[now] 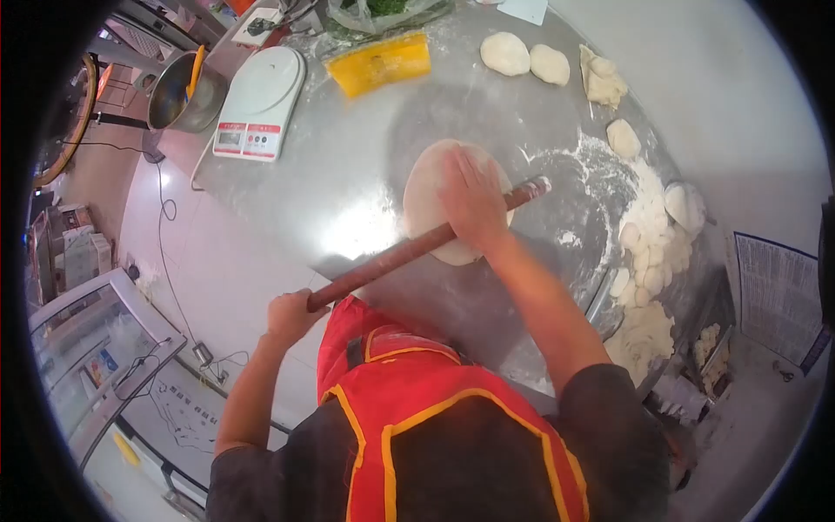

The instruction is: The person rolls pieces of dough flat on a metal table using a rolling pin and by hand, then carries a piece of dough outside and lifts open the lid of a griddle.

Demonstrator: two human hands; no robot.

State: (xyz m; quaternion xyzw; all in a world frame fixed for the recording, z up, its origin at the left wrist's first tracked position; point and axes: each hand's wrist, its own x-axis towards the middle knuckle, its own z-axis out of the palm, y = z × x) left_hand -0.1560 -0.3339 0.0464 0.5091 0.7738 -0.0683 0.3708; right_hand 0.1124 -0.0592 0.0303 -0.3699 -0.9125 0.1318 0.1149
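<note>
While the left hand has its fingers clamped round the near end of the wooden rolling pin, the right hand lies across the pin with its fingers extended over the flattened dough round, whether slightly apart or together I cannot tell. Dough round is on the metal counter, partly under the pin, whose far end sticks out past it. Beyond sit a white digital kitchen scale, a yellow scraper and two dough balls, with loose flour and small dough pieces to the right.
</note>
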